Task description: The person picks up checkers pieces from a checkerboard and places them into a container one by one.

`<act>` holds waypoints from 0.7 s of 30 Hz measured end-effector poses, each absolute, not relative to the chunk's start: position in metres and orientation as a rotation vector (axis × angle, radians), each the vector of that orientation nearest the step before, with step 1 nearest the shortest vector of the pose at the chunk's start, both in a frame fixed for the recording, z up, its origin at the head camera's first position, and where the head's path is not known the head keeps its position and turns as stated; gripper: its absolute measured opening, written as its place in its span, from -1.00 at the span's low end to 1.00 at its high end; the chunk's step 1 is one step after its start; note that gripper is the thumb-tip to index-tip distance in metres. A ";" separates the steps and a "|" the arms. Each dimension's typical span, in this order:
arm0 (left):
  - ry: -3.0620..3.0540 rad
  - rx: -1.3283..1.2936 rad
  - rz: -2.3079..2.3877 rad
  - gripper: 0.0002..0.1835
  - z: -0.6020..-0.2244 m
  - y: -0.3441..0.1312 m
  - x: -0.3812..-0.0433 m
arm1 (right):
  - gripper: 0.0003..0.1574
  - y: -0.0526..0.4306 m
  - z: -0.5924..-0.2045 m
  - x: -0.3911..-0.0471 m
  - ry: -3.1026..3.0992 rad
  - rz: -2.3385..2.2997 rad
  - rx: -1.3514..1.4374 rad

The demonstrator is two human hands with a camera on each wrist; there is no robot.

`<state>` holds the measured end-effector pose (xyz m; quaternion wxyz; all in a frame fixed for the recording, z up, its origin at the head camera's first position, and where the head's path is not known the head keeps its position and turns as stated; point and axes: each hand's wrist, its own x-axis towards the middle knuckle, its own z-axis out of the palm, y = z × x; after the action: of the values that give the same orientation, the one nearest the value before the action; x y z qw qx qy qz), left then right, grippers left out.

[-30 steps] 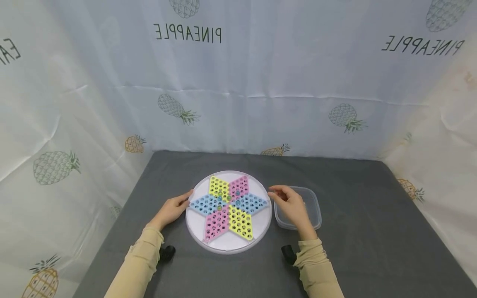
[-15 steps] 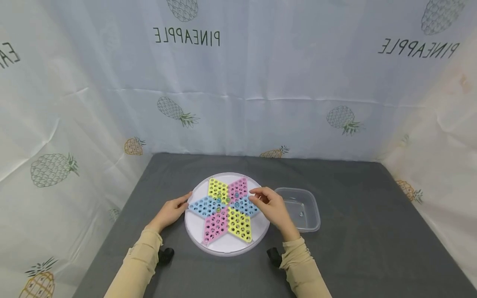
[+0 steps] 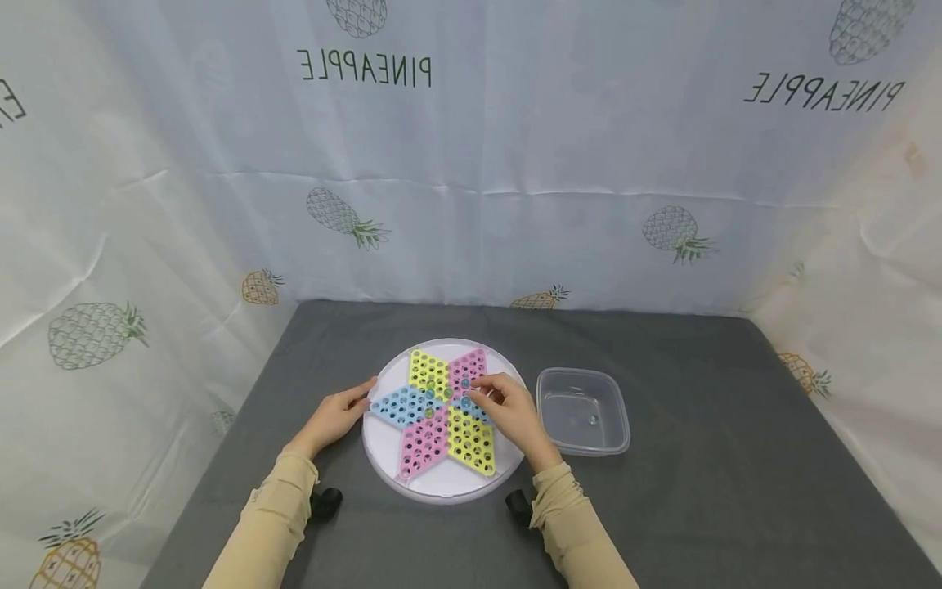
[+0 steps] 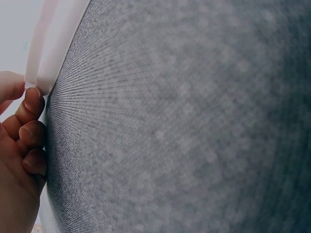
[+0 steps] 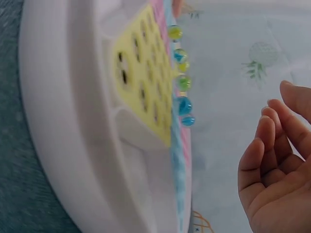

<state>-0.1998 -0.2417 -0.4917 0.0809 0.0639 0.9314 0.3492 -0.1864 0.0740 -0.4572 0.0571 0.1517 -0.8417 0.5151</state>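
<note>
A round white Chinese checkers board (image 3: 508, 458) with a pink, yellow and blue star lies on the table. Several blue and green glass marbles (image 3: 429, 394) sit around the star's middle; they also stand in a row in the right wrist view, a blue marble (image 5: 184, 105) among them. My left hand (image 3: 333, 417) holds the board's left rim between thumb and fingers. Over the board's right half hovers my right hand (image 3: 509, 411), its fingertips close to the blue marbles. In the right wrist view, thumb and fingers are loosely curved with nothing visible between them.
A clear plastic container (image 3: 620, 409) stands right of the board, with a marble (image 3: 594, 419) inside. The dark grey cloth (image 3: 699, 458) covers the table. A pineapple-print curtain (image 3: 471, 254) hangs behind it and at the sides.
My right hand has moved left from the container's edge to above the board's marbles. The container and the marble in it now show fully. My left hand stays at the rim.
</note>
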 end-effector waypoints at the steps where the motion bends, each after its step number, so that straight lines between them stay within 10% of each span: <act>1: 2.783 0.194 1.043 -0.48 -0.491 -0.242 -0.200 | -0.75 0.073 -0.460 -0.187 -2.554 1.565 0.455; 21: 2.783 0.183 1.068 -0.49 -0.492 -0.241 -0.201 | -0.76 0.064 -0.487 -0.204 -2.757 1.403 0.423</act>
<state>-0.2006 -0.2412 -0.4923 0.0777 0.0610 0.9290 0.3566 -0.2043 0.0642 -0.4870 0.0095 0.1356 -0.8830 0.4493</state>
